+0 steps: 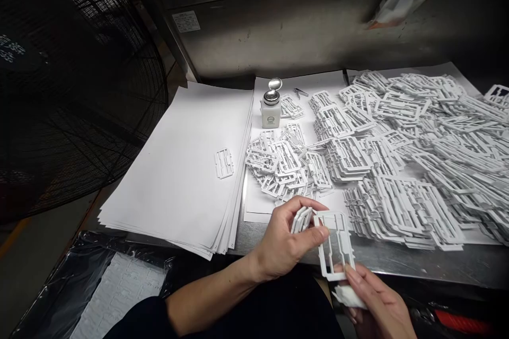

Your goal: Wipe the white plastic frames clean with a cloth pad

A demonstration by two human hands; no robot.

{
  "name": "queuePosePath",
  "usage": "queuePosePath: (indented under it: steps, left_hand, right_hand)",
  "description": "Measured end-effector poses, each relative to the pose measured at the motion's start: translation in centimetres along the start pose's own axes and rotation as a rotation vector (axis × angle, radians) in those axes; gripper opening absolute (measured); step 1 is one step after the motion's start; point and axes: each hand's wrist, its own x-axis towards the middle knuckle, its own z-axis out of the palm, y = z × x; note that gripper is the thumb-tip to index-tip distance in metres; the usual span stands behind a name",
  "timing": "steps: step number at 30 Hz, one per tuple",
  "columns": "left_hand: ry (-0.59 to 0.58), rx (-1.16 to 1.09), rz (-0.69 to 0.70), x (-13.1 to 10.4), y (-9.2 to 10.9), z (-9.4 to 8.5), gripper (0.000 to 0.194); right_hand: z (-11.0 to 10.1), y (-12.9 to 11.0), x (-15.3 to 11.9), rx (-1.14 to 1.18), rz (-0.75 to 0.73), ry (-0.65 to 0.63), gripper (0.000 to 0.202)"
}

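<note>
My left hand [288, 241] is closed around a small stack of white plastic frames [302, 219], its thumb against the upper left of a single white plastic frame [335, 246]. That single frame is tilted, with slots and thin bars inside it. My right hand [377, 296] pinches its lower right corner between thumb and fingers. A crumpled white cloth or tissue [350, 296] is tucked in the right hand under the frame. Just beyond the left hand lies a loose pile of similar frames [286, 161].
Stacks of white frames [401, 206] cover the right side of the metal bench. A pump bottle [271, 111] with its lid raised and a nail clipper [301, 92] stand behind. Paper sheets [178, 159] bear one lone frame [224, 163]. A large fan [79, 90] is at left.
</note>
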Motion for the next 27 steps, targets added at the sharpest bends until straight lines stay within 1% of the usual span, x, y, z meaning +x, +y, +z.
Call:
queuePosePath:
  steps: [4, 7, 12, 15, 18, 20, 22, 27]
  left_hand:
    - [0.019, 0.124, 0.085, -0.3, 0.1, 0.3, 0.023]
    - [0.04, 0.179, 0.104, -0.7, 0.1, 0.7, 0.021]
    - [0.072, 0.198, 0.1, -0.9, 0.1, 0.9, 0.019]
    - [0.126, 0.102, 0.072, -0.4, 0.1, 0.5, 0.019]
    - [0.182, -0.072, -0.038, 0.2, 0.0, -0.1, 0.023]
    - [0.206, -0.132, -0.086, 0.5, -0.1, -0.4, 0.025]
    - [0.209, -0.17, -0.112, 0.7, -0.4, -0.5, 0.026]
    - [0.205, -0.243, -0.17, 0.8, -0.9, -0.5, 0.028]
  right_hand:
    - [-0.8, 0.5, 0.9, 0.033, 0.047, -0.092, 0.03]
    - [-0.6, 0.5, 1.1, 0.058, 0.062, -0.127, 0.028]
    - [0.1, 0.0, 0.8, 0.041, 0.046, -0.107, 0.026]
    - [0.1, -0.2, 0.3, 0.032, 0.04, -0.103, 0.03]
    - [-0.2, -0.3, -0.3, 0.033, 0.034, -0.064, 0.036]
    - [-0.2, -0.3, -0.6, -0.019, 0.008, -0.068, 0.042]
    - [0.1, -0.4, -0.8, -0.08, -0.015, -0.086, 0.046]
    - [1.4, -1.1, -1.3, -0.146, -0.066, 0.004, 0.048]
